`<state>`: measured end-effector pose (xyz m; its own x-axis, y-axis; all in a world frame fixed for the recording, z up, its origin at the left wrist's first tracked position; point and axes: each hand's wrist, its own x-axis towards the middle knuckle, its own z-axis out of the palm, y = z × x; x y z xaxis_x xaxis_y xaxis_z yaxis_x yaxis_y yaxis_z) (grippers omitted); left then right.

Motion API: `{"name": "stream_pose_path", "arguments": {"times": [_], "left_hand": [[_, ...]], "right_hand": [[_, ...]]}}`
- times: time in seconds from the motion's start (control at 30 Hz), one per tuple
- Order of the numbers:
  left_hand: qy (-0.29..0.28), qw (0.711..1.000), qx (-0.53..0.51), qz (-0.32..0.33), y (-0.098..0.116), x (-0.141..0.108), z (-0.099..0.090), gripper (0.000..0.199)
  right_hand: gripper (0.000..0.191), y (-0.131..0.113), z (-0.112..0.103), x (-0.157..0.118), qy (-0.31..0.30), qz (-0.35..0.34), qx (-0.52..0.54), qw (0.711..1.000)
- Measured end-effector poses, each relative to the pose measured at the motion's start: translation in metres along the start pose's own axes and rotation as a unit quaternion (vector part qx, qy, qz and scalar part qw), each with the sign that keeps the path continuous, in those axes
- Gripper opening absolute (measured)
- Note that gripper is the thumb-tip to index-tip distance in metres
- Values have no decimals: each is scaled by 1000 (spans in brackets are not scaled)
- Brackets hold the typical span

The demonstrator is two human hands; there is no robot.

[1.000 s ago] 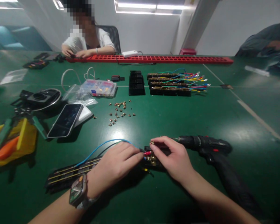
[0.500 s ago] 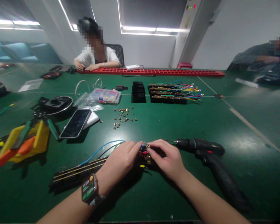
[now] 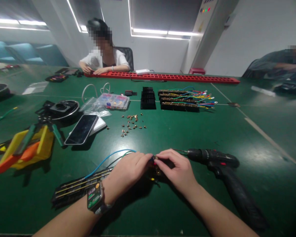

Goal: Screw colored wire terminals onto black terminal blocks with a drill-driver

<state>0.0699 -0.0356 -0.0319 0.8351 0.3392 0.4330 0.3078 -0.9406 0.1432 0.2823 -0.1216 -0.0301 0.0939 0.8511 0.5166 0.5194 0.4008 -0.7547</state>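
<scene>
A black rail block with brass bars (image 3: 76, 187) lies on the green table (image 3: 187, 128), running under my left hand (image 3: 128, 171). That hand is closed, its thumb and fingertips pinching the end of the blue wire (image 3: 101, 163) at the block's right end. Against it, my right hand (image 3: 179, 169) pinches a small brass screw (image 3: 156, 158) between thumb and forefinger. Red and yellow wire ends show below the fingertips. My fingers hide most of the contact point. Loose brass screws (image 3: 132, 118) are scattered beyond my hands.
A cordless drill (image 3: 212, 159) lies at right, its bit towards my right hand. At left are a phone (image 3: 82, 130), a yellow bin (image 3: 37, 151) with green-handled pliers, and a parts box (image 3: 114, 100). Wired blocks (image 3: 179, 100) and black parts (image 3: 148, 98) lie beyond. A co-worker (image 3: 106, 59) sits opposite.
My fingertips have drawn closer together, the right hand bringing the screw against the wire end. The ring terminal that showed between them is now mostly covered. The view has shifted slightly.
</scene>
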Motion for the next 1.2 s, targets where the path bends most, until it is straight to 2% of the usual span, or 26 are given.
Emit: {"name": "stream_pose_path", "arguments": {"times": [0.1, 0.4, 0.67, 0.9, 1.03, 1.2], "left_hand": [[-3, 1000, 3, 13, -1, -1, 0, 12], [13, 999, 18, 39, -1, 0, -1, 12], [8, 999, 18, 35, 0, -1, -2, 13], [16, 995, 36, 93, -1, 2, -11, 18], [15, 992, 53, 112, -1, 2, -14, 24], [24, 991, 38, 126, -3, 1, -13, 27]], "right_hand": [[8, -2, -1, 0, -10, 10, -4, 1000], [10, -2, -3, 1, -38, 29, -3, 999], [8, -1, -4, 0, -39, -6, 5, 999], [13, -1, -2, -3, -32, 88, -10, 996], [11, -1, -4, -1, -48, 70, -23, 996], [15, -2, -5, 1, -50, 83, 0, 995]]}}
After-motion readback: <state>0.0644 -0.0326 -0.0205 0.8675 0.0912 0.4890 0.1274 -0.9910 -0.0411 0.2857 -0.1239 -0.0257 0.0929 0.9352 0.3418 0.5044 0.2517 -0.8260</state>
